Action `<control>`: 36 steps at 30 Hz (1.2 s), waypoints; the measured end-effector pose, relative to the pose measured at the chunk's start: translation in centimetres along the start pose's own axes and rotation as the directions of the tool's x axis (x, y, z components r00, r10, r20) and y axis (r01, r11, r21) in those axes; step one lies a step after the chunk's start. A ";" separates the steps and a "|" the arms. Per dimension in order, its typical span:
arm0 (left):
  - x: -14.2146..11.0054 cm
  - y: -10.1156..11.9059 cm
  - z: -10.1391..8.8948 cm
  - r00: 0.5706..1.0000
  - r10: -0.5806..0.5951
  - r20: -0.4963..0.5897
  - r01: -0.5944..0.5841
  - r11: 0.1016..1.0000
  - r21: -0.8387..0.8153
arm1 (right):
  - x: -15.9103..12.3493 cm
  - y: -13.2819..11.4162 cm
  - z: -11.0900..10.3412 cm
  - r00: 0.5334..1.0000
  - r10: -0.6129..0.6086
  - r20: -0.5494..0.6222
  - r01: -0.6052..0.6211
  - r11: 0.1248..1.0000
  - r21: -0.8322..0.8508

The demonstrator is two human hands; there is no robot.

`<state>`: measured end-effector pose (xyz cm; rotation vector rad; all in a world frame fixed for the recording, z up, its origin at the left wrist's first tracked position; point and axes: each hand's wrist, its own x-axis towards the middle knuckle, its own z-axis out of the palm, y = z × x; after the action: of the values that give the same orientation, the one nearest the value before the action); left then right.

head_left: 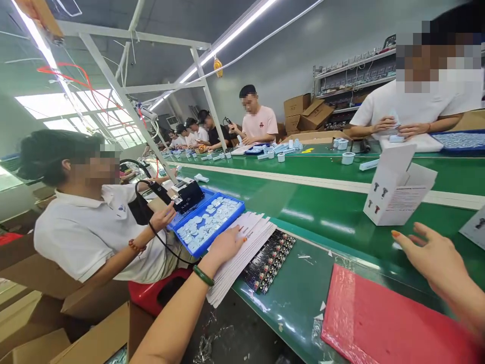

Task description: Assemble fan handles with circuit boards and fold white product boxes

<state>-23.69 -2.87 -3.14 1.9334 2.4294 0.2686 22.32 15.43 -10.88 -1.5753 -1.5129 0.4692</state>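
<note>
My left hand (224,246) lies on a stack of flat, folded white cartons (231,275), fingers stretched over the top one. A green bangle circles that wrist. Partly under the stack are dark circuit boards (270,258) in rows at the bench edge. My right hand (435,253) is open, fingers apart, with nothing seen in it. Just beyond it an erected white carton (394,189), printed with small pictures and text, stands with its top flaps up, apart from the hand. Below the right hand lies a red, tape-wrapped flat slab (386,318).
A blue tray (208,225) of pale parts sits beside a co-worker (87,222) at left. Others work across the green belt (303,189), which carries pale blue pieces (347,158). Another white carton (475,225) stands at the right edge. Brown boxes (34,313) fill the lower left.
</note>
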 end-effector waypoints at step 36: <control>1.9 19.3 -4.7 0.634 0.692 -0.346 -0.750 0.440 -0.494 | -17.7 -11.4 -7.6 0.723 -0.274 0.635 -0.491 0.442 0.750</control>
<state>-6.06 2.62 4.56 2.4633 1.0737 1.0213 17.98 -5.07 -2.99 -0.5743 -1.2045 1.8099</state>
